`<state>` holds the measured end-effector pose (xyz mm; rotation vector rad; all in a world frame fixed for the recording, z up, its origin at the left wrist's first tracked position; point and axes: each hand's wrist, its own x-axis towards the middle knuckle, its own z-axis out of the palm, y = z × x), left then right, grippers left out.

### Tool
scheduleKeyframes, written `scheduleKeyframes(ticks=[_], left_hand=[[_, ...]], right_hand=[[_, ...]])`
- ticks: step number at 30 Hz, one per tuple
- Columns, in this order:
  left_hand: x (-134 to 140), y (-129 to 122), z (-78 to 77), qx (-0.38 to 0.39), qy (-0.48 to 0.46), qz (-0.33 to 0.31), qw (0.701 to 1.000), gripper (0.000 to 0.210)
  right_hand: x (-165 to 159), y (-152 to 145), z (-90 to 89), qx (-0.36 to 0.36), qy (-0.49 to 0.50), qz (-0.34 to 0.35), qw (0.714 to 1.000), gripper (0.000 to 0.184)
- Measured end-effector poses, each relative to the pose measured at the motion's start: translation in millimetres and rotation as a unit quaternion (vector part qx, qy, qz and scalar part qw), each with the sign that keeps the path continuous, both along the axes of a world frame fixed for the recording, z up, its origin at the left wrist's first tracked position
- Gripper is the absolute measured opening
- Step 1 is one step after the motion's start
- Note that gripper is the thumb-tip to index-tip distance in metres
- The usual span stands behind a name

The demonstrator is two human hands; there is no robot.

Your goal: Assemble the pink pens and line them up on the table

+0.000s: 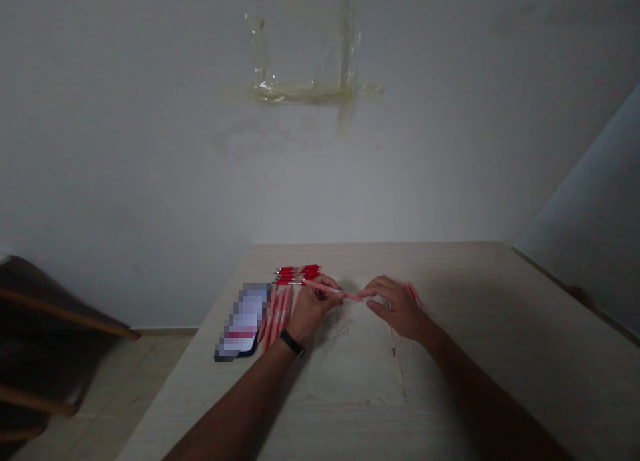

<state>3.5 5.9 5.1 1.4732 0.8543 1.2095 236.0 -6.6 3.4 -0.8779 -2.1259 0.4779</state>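
Observation:
My left hand [315, 304], with a dark band on its wrist, pinches a slim pink pen-like stick [323, 287] over the table. The stick points to the right and carries a pale patch near the fingertips. At its right end is my right hand [393, 304], index fingertip at or against the tip and thumb slightly apart. Whether the right fingers press on it is hard to see. Several pink sticks with pale labels [276, 317] lie side by side left of my left hand. Red pens [299, 272] lie in a row behind it. More pink sticks [412, 293] show beyond my right hand, partly hidden.
A phone [244, 321] with a blurred screen lies at the table's left side. Under my hands is a pale sheet-like rectangle [355, 374] with worn edges on the wooden table [460, 394]. A wall stands behind, and dark furniture [45, 327] is at the left.

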Motion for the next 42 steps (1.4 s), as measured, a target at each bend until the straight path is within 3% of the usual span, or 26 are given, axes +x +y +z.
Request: scheduleKeyframes(ticks=[7,14,27,35,42], left_hand=[[3.2,-4.3,0.9,-0.040,-0.026,-0.015,0.999,0.029],[5.9,-3.4,-11.5,-0.076,-0.048,-0.033,0.995,0.031],[10.2,-7.3,-6.9,-0.072,-0.058,-0.025,0.995,0.029],[6.8,-2.3,-5.1,-0.047,-0.048,0.008,0.998,0.025],[10.4,-6.1,-8.6,-0.062,-0.061,-0.025,0.996,0.029]], right_hand=[[-2.5,0.3,-1.7,-0.010,0.013,0.005,1.000,0.019],[-4.5,1.5,-1.3,-0.007,0.021,-0.009,1.000,0.023],[-1.9,3.5,-1.5,-0.001,0.006,-0.002,1.000,0.019],[-0.9,-1.0,1.7,-0.040,0.011,0.022,0.999,0.016],[-3.4,2.0,-3.3,-0.040,0.013,0.023,0.999,0.017]])
